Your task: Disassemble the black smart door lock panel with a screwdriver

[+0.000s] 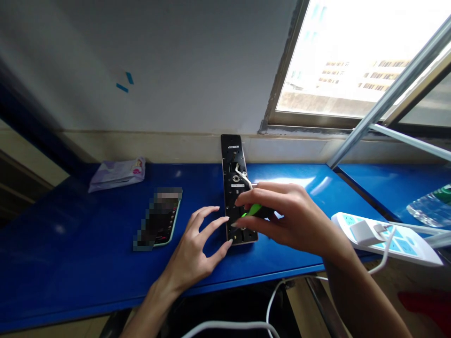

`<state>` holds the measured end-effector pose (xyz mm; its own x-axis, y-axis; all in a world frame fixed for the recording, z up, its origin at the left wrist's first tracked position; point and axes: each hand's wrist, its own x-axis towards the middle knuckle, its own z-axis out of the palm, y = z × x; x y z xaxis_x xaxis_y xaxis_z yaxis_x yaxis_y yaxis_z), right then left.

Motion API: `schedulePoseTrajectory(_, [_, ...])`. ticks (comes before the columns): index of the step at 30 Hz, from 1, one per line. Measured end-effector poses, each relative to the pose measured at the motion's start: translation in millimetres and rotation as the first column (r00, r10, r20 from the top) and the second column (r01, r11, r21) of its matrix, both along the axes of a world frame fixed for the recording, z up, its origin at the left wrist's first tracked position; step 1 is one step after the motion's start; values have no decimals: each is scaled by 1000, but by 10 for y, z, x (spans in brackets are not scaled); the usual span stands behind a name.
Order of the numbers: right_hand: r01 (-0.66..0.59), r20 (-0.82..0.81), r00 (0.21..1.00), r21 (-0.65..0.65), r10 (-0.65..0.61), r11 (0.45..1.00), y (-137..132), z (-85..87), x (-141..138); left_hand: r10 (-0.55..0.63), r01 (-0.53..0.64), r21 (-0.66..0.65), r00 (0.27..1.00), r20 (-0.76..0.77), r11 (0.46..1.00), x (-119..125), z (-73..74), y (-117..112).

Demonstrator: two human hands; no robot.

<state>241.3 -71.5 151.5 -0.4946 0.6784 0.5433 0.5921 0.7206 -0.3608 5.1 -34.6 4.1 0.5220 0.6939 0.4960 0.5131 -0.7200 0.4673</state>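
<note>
A long black device panel (231, 196), with screw holes, small labels and a white cable on its upper part, lies lengthwise away from me on the blue table. My right hand (291, 218) is closed around a green-and-black screwdriver (254, 209) over the panel's lower half. Its tip is hard to make out between thumb and fingers. On the panel's left edge rest the index finger and thumb of my left hand (197, 244), which is open with its fingers spread.
Left of the panel lies a phone (160, 220); behind it is a purple-white packet (118, 173). A white power strip (384, 239) with a plugged-in charger (366, 232) sits at the right, near a plastic bottle (431, 206). A metal post (384, 101) slants before the window.
</note>
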Motion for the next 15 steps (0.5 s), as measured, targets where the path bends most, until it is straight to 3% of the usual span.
schedulePoseTrajectory(9, [25,12,1000,-7,-25,1000,-1,0,-28,-17,17,10,1000,20,1000,-5,-16,2])
schedulePoseTrajectory(15, [34,-70,997,-11,-35,999,21,-34,-12,-35,33,36,998,43,999,-9,-41,12])
